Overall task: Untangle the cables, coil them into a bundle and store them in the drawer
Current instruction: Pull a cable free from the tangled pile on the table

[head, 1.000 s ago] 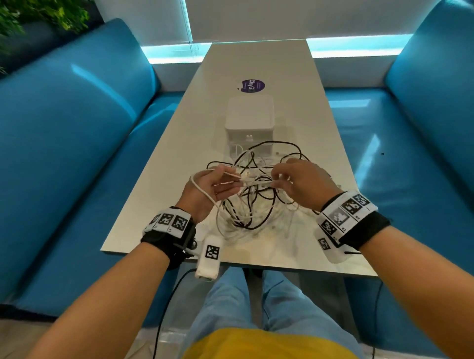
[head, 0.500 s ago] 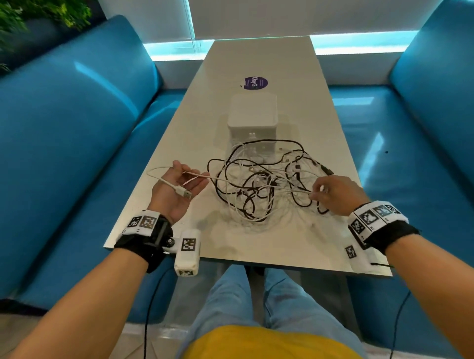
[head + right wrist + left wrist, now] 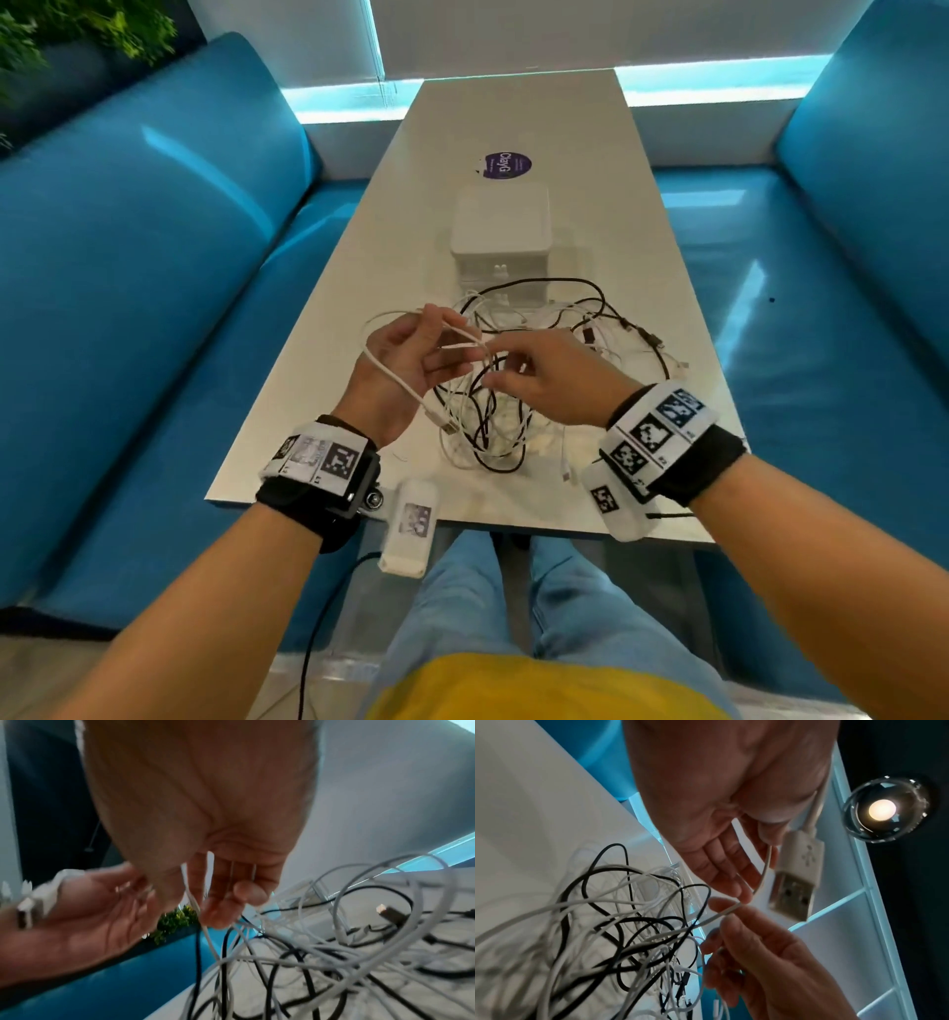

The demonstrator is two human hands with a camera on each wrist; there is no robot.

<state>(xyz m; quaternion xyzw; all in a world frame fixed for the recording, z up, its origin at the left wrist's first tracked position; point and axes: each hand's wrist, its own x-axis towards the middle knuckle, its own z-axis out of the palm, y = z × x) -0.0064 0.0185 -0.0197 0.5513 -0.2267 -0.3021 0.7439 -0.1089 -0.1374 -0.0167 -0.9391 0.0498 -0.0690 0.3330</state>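
A tangle of black and white cables (image 3: 508, 411) lies on the table's near half. My left hand (image 3: 452, 339) is raised over its left side and holds a white cable (image 3: 390, 375) that loops round the hand. That cable's USB plug (image 3: 449, 426) dangles below the palm and shows large in the left wrist view (image 3: 795, 874). My right hand (image 3: 493, 360) meets the left and pinches the same white cable (image 3: 727, 910) between fingertips (image 3: 213, 916). The white drawer box (image 3: 500, 231) stands behind the tangle, its front drawers appearing closed.
The pale table (image 3: 359, 288) runs away from me between two blue sofas (image 3: 154, 308). A purple round sticker (image 3: 506, 165) lies beyond the box. A black plug (image 3: 390, 912) sticks up out of the tangle's right side. My knees are under the near edge.
The hands were spread apart half a second ago, left out to the side, right on the tangle's right edge. Now both have come together above the tangle, on the white cable.
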